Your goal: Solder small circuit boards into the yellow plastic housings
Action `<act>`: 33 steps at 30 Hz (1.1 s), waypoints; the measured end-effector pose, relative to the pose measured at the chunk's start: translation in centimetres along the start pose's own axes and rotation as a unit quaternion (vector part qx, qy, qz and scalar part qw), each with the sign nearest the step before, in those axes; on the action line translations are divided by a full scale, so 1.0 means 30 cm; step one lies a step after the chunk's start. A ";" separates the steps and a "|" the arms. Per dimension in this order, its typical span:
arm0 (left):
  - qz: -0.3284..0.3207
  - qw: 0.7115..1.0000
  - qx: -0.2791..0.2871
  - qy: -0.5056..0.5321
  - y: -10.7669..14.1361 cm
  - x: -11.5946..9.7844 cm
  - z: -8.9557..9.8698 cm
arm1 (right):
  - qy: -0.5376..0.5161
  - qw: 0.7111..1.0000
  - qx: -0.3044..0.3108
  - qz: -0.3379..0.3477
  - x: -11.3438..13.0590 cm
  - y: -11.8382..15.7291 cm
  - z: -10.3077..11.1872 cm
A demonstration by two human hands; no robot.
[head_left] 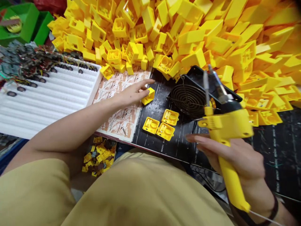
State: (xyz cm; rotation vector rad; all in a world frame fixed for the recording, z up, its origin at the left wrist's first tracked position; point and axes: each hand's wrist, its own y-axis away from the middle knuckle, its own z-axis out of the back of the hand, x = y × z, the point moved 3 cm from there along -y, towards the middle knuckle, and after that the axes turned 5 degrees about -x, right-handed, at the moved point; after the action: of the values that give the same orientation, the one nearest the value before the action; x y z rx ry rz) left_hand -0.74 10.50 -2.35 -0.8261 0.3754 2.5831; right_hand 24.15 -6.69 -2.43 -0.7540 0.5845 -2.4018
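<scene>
My left hand [133, 93] reaches over the bench, index finger stretched out. Its thumb presses against a small yellow plastic case [148, 96], which is tilted; the lower fingers are hidden. In my right hand [240, 157] is a yellow soldering gun [231, 179], gripped by its handle with the metal tip pointing up and away. Between the hands, three open yellow case halves lie in a cluster on the black bench mat: a left one [150, 125], an upper one [170, 117] and a lower one [166, 131]. Their hollow sides face up.
A big heap of yellow cases [188, 37] covers the back. A black fan with a wire grille [188, 97] stands before it. At left, a white ridged foam tray [68, 91] carries small wired parts. Green bins [21, 25] sit behind. Yellow pieces [100, 155] lie below the bench edge.
</scene>
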 end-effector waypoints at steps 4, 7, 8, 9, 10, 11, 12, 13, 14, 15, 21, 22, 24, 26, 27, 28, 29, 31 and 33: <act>0.008 0.990 -0.001 -0.143 0.081 -0.012 -0.011 | -0.055 0.994 0.032 0.088 -0.010 -0.099 -0.088; -0.003 0.962 0.015 -0.274 0.099 0.008 -0.022 | -0.055 0.991 0.048 0.114 -0.014 -0.135 -0.136; -0.015 0.959 0.005 -0.282 0.103 0.015 -0.023 | -0.046 0.991 0.055 0.117 -0.014 -0.136 -0.145; -0.034 0.961 -0.012 -0.275 0.106 0.018 -0.023 | -0.035 0.991 0.058 0.119 -0.014 -0.132 -0.150; -0.058 0.964 -0.026 -0.257 0.108 0.019 -0.026 | -0.024 0.991 0.060 0.119 -0.013 -0.126 -0.152; -0.082 0.968 -0.029 -0.234 0.109 0.018 -0.033 | -0.015 0.991 0.061 0.118 -0.011 -0.118 -0.152; -0.102 0.972 -0.022 -0.212 0.107 0.015 -0.044 | -0.010 0.991 0.060 0.116 -0.008 -0.111 -0.151; -0.115 0.974 -0.007 -0.196 0.103 0.010 -0.058 | -0.008 0.992 0.058 0.114 -0.004 -0.105 -0.152; -0.119 0.975 0.004 -0.187 0.097 0.005 -0.073 | -0.005 0.992 0.055 0.112 0.001 -0.102 -0.153; -0.117 0.976 0.005 -0.185 0.089 -0.002 -0.087 | -0.004 0.993 0.052 0.110 0.007 -0.100 -0.156; -0.089 0.974 -0.022 -0.205 0.098 -0.051 -0.129 | 0.002 0.994 0.018 0.109 0.051 -0.093 -0.156; -0.091 0.975 -0.018 -0.202 0.117 -0.059 -0.126 | 0.004 0.994 0.005 0.109 0.059 -0.089 -0.142; -0.125 0.977 -0.078 -0.157 0.166 -0.093 -0.102 | 0.016 0.994 -0.033 0.104 0.079 -0.078 -0.099; -0.129 0.986 -0.105 -0.006 0.223 -0.141 -0.088 | 0.040 0.992 -0.078 0.089 0.105 -0.069 -0.049; -0.113 0.987 -0.053 0.106 0.251 -0.173 -0.100 | 0.057 0.990 -0.100 0.080 0.119 -0.066 -0.026; -0.086 0.969 0.019 0.229 0.280 -0.214 -0.121 | 0.075 0.988 -0.118 0.069 0.132 -0.065 -0.006; -0.058 0.929 0.099 0.352 0.308 -0.263 -0.148 | 0.093 0.985 -0.132 0.059 0.143 -0.065 0.010; 0.002 0.818 0.168 0.551 0.351 -0.362 -0.195 | 0.124 0.980 -0.153 0.037 0.154 -0.065 0.026; 0.053 0.740 0.146 0.654 0.368 -0.436 -0.226 | 0.146 0.974 -0.171 0.011 0.155 -0.056 0.026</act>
State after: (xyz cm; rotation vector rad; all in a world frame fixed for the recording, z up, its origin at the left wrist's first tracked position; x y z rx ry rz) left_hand 7.37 -5.53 1.58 -2.3905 1.1563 1.4626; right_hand 20.82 -8.48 0.84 -0.5247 1.1418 -2.4373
